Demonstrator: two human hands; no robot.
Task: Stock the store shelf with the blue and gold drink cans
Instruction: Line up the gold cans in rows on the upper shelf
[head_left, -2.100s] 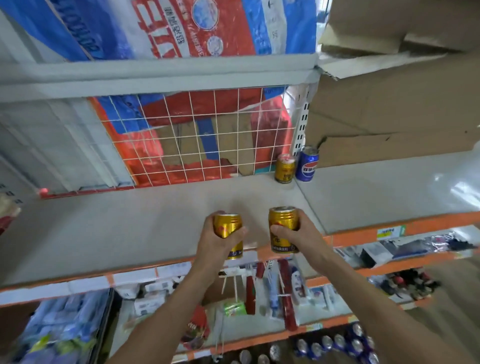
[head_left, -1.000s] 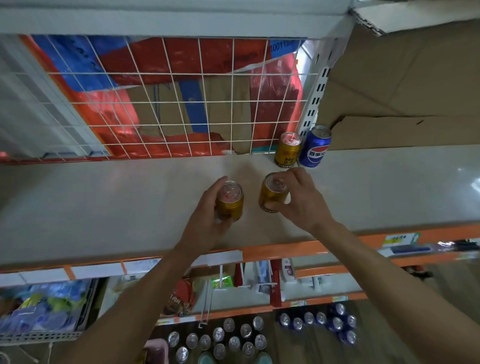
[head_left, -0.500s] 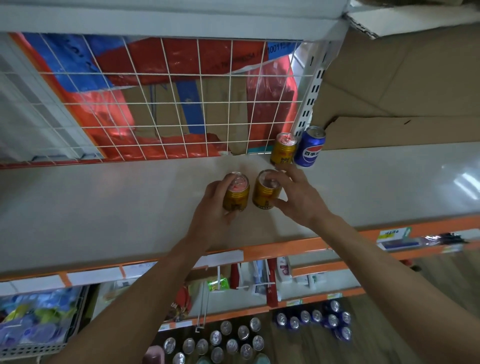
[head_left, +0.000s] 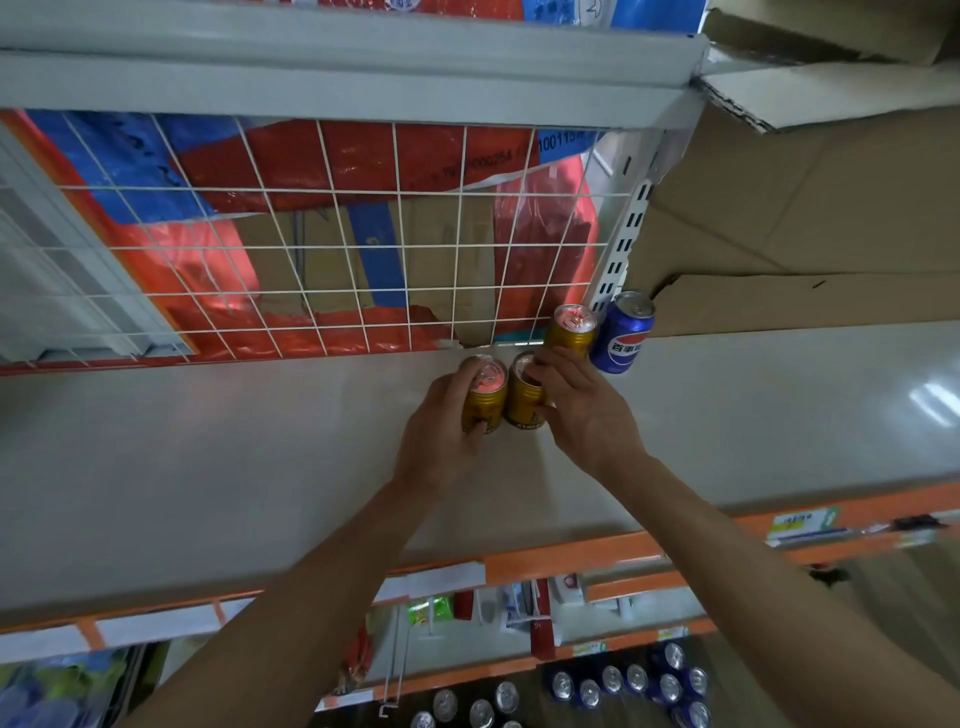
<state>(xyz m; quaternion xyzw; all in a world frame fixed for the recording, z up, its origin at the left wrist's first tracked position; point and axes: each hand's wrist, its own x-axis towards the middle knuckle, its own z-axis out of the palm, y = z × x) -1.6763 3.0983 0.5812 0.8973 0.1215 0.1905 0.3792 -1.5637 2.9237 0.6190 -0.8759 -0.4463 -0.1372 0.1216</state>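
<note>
- Cans in gold, two of them, are held upright and side by side over the far middle of the shelf; whether their bases are already set down cannot be told.
- The left gold can is gripped by the left hand, with the fingers curled round its wall and up to the rim.
- The right gold can is gripped by the right hand, with fingertips laid over its top.
- Just beyond them, at the far right end of the wire mesh back, a third gold can and a blue can are stood close together.
- Cans like these, if full, are judged fairly heavy for their size, stiff-walled yet easily dented, and smooth enough to slip.
- Hold is best taken round the middle of the wall rather than by the rim alone.
- More cans are seen standing low down, on the near side, under the lower shelves.
</note>
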